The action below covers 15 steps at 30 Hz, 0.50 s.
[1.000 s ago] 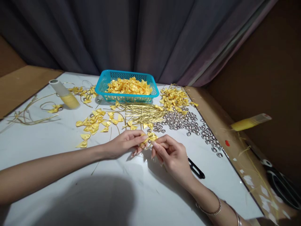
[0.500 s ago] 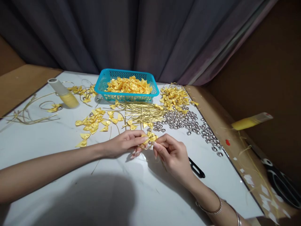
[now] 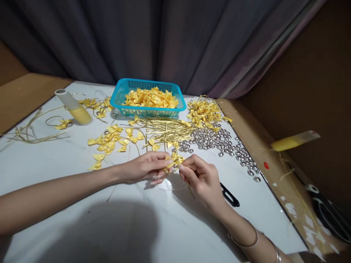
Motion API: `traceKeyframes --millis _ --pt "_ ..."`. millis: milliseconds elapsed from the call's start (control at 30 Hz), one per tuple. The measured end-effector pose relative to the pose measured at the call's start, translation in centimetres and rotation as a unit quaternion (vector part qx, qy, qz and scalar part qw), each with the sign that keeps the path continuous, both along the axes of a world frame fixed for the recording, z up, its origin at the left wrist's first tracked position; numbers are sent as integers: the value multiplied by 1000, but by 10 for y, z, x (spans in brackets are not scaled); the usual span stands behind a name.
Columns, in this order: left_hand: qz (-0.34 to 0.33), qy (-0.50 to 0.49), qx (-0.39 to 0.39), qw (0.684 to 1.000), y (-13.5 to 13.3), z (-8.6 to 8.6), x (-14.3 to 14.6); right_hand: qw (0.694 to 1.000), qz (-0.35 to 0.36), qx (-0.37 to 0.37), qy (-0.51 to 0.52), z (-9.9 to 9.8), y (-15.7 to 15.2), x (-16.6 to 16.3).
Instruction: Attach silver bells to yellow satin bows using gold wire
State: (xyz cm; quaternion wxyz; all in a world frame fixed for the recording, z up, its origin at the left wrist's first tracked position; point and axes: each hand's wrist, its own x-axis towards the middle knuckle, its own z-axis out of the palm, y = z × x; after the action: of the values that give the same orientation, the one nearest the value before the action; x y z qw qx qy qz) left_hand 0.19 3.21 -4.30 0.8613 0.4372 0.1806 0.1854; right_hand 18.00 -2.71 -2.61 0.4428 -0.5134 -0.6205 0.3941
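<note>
Between thumb and fingers, my left hand (image 3: 150,166) pinches a yellow ribbon bow (image 3: 177,159), with gold cord gathered at it and a small silver bead just beneath. My right hand (image 3: 201,179) is closed at the bow's right side, its thumb and forefinger pinching what looks like a fine yellow thread. A thin strand (image 3: 175,189) curves below the bow, between the hands. Exactly what sits within the right fingertips is hidden. Beyond the hands lie loose yellow bows (image 3: 109,140) and a bundle of gold cords (image 3: 167,130).
A blue basket (image 3: 149,109) of yellow bows stands at the back. Silver beads (image 3: 211,138) spread rightward, near a heap of corded bows (image 3: 204,111). Yellow thread spools (image 3: 79,113) (image 3: 296,141) are at both sides. A black-handled tool (image 3: 229,195) lies by my right wrist; scissors (image 3: 329,215) lie far right.
Both hands stay almost in place at the bow. The fine strand below it now hangs in a wider curve between the hands.
</note>
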Motion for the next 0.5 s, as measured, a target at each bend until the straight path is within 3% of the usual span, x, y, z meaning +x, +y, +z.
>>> traceKeyframes --millis 300,500 --pt "-16 3 4 1000 0 2 1 979 8 144 -146 4 -3 4" --pt "-5 12 14 1000 0 0 2 980 19 125 -152 7 -4 5"
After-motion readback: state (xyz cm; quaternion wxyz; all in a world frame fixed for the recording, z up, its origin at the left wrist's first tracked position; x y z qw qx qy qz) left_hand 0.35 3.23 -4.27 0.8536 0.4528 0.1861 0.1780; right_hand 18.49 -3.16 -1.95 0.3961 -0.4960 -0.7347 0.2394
